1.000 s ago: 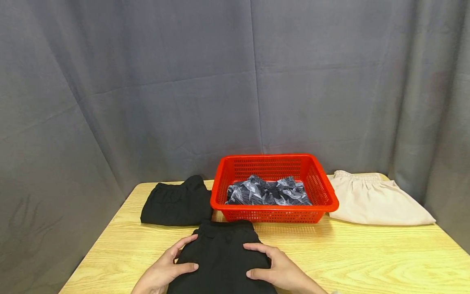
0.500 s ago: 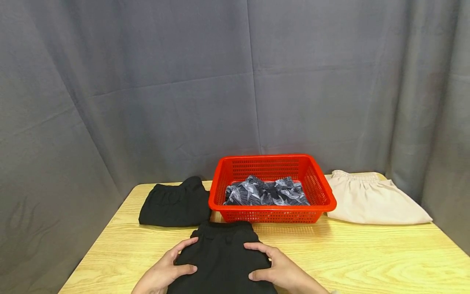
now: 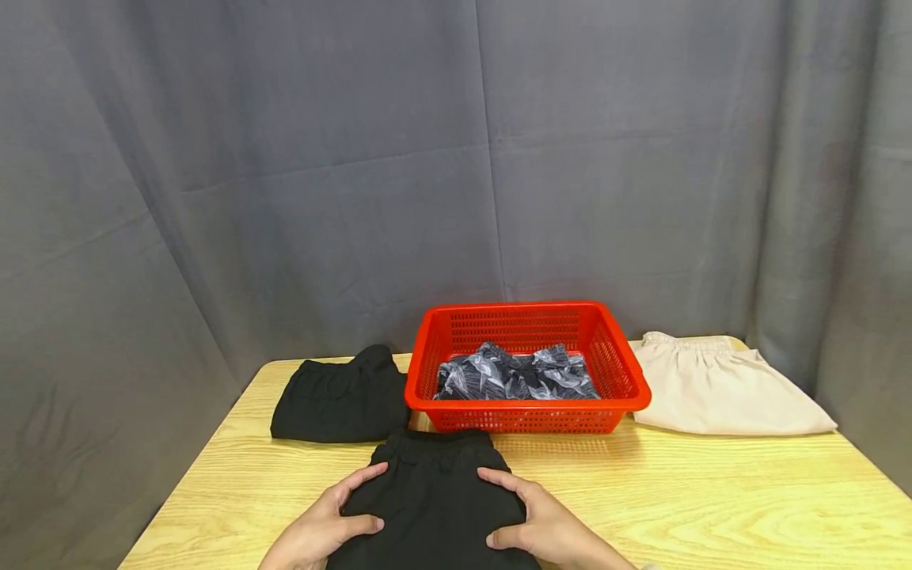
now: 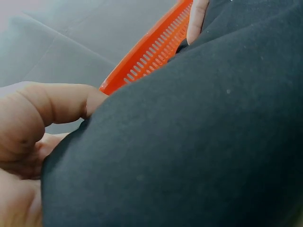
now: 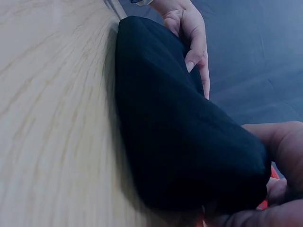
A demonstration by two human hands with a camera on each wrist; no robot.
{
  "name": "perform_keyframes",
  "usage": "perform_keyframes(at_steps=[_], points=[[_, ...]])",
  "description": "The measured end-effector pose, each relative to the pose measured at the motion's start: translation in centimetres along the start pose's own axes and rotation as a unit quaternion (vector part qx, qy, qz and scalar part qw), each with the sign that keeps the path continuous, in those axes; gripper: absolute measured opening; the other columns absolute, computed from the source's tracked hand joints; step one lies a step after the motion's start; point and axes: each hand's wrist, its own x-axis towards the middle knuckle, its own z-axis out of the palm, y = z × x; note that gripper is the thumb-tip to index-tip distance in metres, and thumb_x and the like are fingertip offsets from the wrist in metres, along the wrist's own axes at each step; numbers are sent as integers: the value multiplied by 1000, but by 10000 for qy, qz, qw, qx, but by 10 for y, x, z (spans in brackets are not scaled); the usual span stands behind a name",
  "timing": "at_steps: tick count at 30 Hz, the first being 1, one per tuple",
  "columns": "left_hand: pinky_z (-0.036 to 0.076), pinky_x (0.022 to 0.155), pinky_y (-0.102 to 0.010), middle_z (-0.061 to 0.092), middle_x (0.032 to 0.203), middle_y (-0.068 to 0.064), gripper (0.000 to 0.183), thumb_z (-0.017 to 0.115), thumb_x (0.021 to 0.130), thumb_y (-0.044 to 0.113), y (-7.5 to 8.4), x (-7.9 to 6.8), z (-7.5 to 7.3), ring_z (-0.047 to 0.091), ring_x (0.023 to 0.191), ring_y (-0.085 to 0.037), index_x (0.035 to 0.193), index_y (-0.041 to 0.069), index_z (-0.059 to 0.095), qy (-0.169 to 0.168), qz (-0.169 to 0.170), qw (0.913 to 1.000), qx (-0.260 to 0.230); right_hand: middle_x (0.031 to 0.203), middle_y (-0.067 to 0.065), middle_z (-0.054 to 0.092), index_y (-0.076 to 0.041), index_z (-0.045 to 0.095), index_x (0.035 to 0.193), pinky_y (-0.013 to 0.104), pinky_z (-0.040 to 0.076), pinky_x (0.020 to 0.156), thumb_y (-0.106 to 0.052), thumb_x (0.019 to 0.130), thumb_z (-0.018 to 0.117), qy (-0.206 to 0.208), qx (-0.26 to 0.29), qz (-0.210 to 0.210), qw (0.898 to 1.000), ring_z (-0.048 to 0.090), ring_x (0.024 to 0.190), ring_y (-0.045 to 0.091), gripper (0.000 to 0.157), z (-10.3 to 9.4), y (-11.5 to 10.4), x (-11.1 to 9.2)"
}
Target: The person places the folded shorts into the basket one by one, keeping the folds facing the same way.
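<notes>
Folded black shorts (image 3: 431, 507) with a gathered elastic waistband lie at the table's near side, the waistband toward the basket. My left hand (image 3: 317, 522) holds their left edge, thumb and index finger on top. On the opposite edge my right hand (image 3: 545, 518) has the same hold. In the right wrist view, the right hand's thumb and fingers wrap round the thick end of the shorts (image 5: 180, 132). The left wrist view has the left hand (image 4: 61, 104) curled at the cloth's edge. The lower end of the shorts runs out of the head view.
Behind the shorts stands a red perforated basket (image 3: 527, 404) holding a grey patterned garment (image 3: 492, 376). Another folded black garment (image 3: 338, 400) lies left of it, a beige elastic-waist garment (image 3: 720, 392) to its right. A grey curtain (image 3: 456, 158) closes off the wooden table's (image 3: 748, 491) back.
The head view has shifted very slightly. Both hands keep hold of the black shorts at nearly the same spot, the right thumb a little farther outward.
</notes>
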Motion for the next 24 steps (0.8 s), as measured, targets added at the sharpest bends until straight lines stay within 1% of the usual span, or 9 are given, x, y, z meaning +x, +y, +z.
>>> perform_keyframes(at_steps=[2, 8, 11, 13, 15, 18, 21, 24], points=[[38, 100, -48, 27, 148, -23, 76, 67, 81, -1, 1, 0, 0, 47, 118, -29, 149, 6, 34, 15, -3, 10000, -57, 123, 15, 62, -3, 34, 149, 30, 49, 87, 5, 78, 70, -4, -34, 4, 10000, 62, 106, 27, 79, 0, -2, 0], [35, 102, -52, 20, 151, -24, 75, 67, 81, -2, 4, 1, 1, 44, 121, -31, 149, 7, 36, 46, 19, 10000, -46, 124, 13, 61, -4, 37, 148, 29, 48, 88, 3, 78, 72, 93, -404, -54, 9991, 61, 106, 25, 79, 0, -8, -2], [38, 101, -48, 24, 150, -24, 75, 67, 82, -3, 6, 1, 2, 48, 119, -29, 149, 6, 34, -62, 53, 9999, -119, 122, 13, 62, -2, 38, 147, 27, 48, 88, 3, 78, 72, 126, -405, -78, 9991, 62, 106, 25, 77, -1, -10, -3], [39, 101, -46, 27, 150, -23, 75, 67, 82, -3, 8, 1, 2, 49, 119, -28, 150, 5, 34, -119, 95, 9998, -145, 121, 13, 63, -2, 38, 147, 28, 49, 88, 2, 79, 71, 182, -336, -26, 9993, 62, 105, 25, 76, -1, -12, -3], [40, 101, -45, 28, 150, -22, 76, 66, 83, -3, 10, 1, 2, 50, 119, -27, 150, 5, 32, -187, 145, 9995, -215, 121, 12, 63, -3, 40, 147, 29, 49, 88, 1, 79, 71, 272, -378, 18, 9989, 62, 105, 24, 74, -1, -14, -3], [39, 101, -45, 27, 150, -21, 76, 67, 82, -2, 14, -1, 3, 50, 119, -26, 150, 7, 33, -157, 179, 9996, -173, 121, 11, 63, -5, 42, 146, 32, 49, 89, 1, 79, 72, 400, -375, 69, 9985, 62, 105, 24, 74, 0, -19, -3], [39, 101, -47, 28, 150, -23, 76, 67, 82, -2, 18, -3, 5, 50, 120, -28, 150, 7, 33, -113, 205, 9997, -108, 123, 12, 62, -6, 44, 145, 36, 49, 90, 0, 78, 74, 467, -435, 108, 9979, 62, 105, 24, 74, 0, -25, -5], [32, 105, -54, 24, 151, -23, 76, 68, 81, -1, 22, -5, 8, 40, 127, -33, 149, 6, 35, 17, 191, 9998, 79, 126, 14, 60, -8, 46, 144, 39, 48, 91, -1, 77, 75, 511, -553, 146, 9971, 61, 107, 25, 73, -1, -30, -8]])
